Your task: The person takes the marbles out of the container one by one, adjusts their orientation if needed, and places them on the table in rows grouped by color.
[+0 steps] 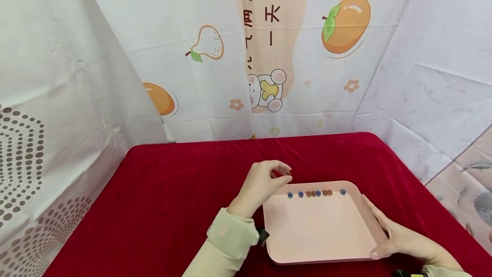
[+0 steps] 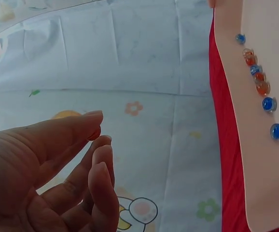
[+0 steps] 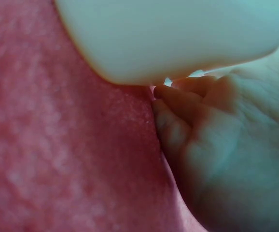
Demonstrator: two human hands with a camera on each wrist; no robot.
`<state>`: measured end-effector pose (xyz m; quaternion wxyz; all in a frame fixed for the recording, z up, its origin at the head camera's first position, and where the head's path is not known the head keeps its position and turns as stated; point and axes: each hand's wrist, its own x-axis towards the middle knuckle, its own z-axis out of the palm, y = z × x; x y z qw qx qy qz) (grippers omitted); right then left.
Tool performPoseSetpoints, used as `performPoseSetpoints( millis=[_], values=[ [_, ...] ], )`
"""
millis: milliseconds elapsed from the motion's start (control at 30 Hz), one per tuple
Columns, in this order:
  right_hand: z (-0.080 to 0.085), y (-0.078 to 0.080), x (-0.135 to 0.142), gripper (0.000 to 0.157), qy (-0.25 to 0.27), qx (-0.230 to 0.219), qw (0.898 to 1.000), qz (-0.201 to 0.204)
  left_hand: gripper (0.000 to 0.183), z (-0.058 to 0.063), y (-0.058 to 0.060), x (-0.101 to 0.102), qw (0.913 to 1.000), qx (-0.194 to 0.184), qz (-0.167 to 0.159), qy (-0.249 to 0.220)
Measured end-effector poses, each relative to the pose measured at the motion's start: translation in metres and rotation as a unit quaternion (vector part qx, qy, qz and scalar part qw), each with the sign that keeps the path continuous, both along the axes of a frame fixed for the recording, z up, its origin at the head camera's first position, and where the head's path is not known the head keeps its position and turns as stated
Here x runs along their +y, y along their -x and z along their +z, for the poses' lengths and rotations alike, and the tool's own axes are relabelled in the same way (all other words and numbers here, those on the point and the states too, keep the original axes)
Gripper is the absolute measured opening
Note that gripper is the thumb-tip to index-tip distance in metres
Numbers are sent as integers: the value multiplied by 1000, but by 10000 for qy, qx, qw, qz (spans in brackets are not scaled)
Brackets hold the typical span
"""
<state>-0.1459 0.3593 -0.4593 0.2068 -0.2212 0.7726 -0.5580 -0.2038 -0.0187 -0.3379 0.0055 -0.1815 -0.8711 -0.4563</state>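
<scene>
My left hand (image 1: 259, 184) is raised just beyond the far left corner of a pale pink tray (image 1: 319, 231). Between its thumb and forefinger it pinches a small orange glass marble (image 2: 94, 134), partly hidden by the fingertips. Several blue and orange marbles (image 1: 318, 193) lie in a row inside the tray along its far wall, with one blue marble (image 1: 343, 192) apart at the right end. My right hand (image 1: 401, 239) grips the tray at its near right corner, thumb on the rim and fingers along the outer side. In the right wrist view those fingers (image 3: 178, 108) reach beneath the tray's edge.
A dark red velvety cloth (image 1: 165, 208) covers the table under the tray. Behind it hangs a white curtain (image 1: 200, 89) printed with fruit and flowers, and more sheets (image 1: 434, 67) hang at both sides.
</scene>
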Motion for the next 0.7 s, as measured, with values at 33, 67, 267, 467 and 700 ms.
performPoseSetpoints(
  millis=[33,67,267,467,700],
  values=[
    [0,0,0,112,-5,-33,10000,-14,15,0,0,-2,10000,-10,15,-3],
    [1,0,0,112,-15,-50,10000,-25,15,0,0,-4,10000,-25,27,-6],
    [0,-1,1,111,-63,64,10000,-22,15,-6,0,-12,9999,-44,121,57],
    [-1,-1,1,111,-88,183,9998,-12,14,-14,-2,-18,9998,-60,140,115],
    [-1,0,0,111,6,102,9999,43,14,-23,-4,-25,9999,10,142,97]
  ],
)
